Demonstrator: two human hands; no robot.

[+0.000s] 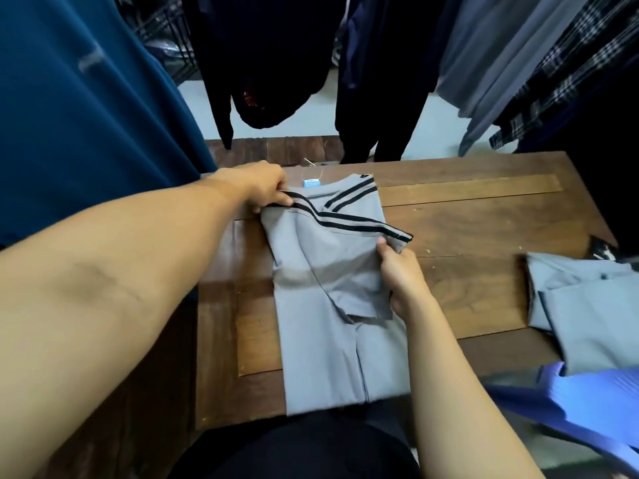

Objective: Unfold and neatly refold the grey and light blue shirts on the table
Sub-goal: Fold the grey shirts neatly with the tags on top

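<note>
Wood, dark and panelled, forms the tabletop (466,219), the largest thing here, and it carries two shirts. The grey shirt (321,357) lies lengthwise in the middle, hem at the near edge and collar at the far end. It is narrowed to a long strip with both sides turned in, so the refold looks roughly half done. The light blue shirt (587,305) sits at the right edge, well apart and loosely heaped, probably parked there to leave working room; whether it has been refolded I cannot tell. One black-striped sleeve (345,271) is laid slantwise across the grey shirt's chest. Two hands work it. The left hand (262,188) pinches the striped shoulder at the far left corner, apparently to anchor that fold. The right hand (401,274) grips the sleeve's right edge, thumb on top and fingers curled under the cloth, seemingly to tuck it inside the strip's width. One small blue tag (311,183) on a thin string lies just beyond the collar
</note>
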